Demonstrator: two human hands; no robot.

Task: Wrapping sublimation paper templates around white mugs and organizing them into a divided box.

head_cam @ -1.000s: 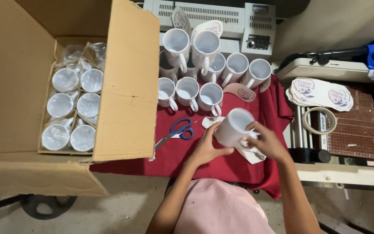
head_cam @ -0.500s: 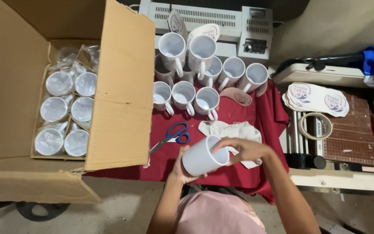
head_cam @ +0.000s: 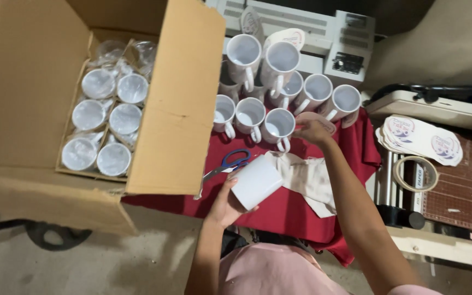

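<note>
Red cloth [head_cam: 279, 210] covered the work surface, with bare concrete floor nearest the viewer. Closest in, the left hand [head_cam: 226, 203] was clasped under a plain white ceramic mug [head_cam: 256, 182], held on its side just above the cloth. A moment before, both hands had gripped this mug; the right hand [head_cam: 312, 131] had since let go and reached away to the far right, its fingers curled onto a pinkish round printed disc [head_cam: 323, 120] beside the standing mugs, so the mug was now carried by one hand alone. Just beyond the held mug lay blue-handled scissors [head_cam: 230, 163] and a crumpled beige cloth [head_cam: 307, 177]. Farther off stood a cluster of white mugs [head_cam: 279, 93]. At left, an open brown cardboard box [head_cam: 176, 109] held plastic-wrapped mugs [head_cam: 107, 120].
</note>
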